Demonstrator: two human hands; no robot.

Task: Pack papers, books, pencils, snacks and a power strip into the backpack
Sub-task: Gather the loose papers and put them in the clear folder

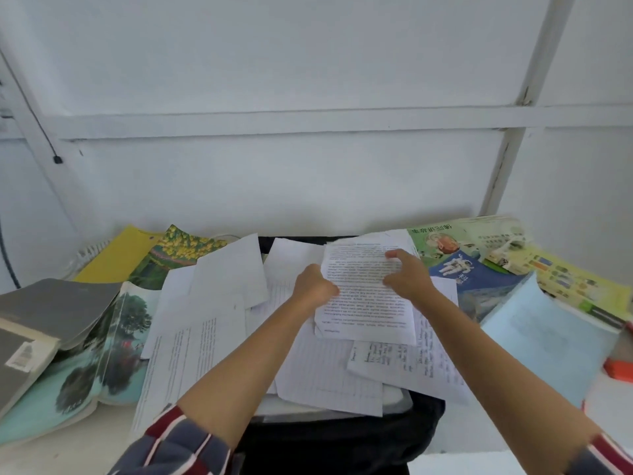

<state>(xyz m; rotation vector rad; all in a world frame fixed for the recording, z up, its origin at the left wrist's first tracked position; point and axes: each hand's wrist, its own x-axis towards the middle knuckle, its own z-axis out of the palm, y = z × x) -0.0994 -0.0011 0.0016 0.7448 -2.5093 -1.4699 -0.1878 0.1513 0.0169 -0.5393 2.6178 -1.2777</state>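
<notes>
Papers [325, 371] lie heaped over the black backpack [342, 437] mid-frame, my left hand [313, 286] and right hand [407, 275] gripping the top printed sheet [363, 303] by its side edges

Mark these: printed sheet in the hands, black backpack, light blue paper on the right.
printed sheet [363, 296], head view, middle of its printed text.
backpack [342, 440], head view, bare black fabric on its near side.
light blue paper [548, 334], head view, middle of its face.
</notes>
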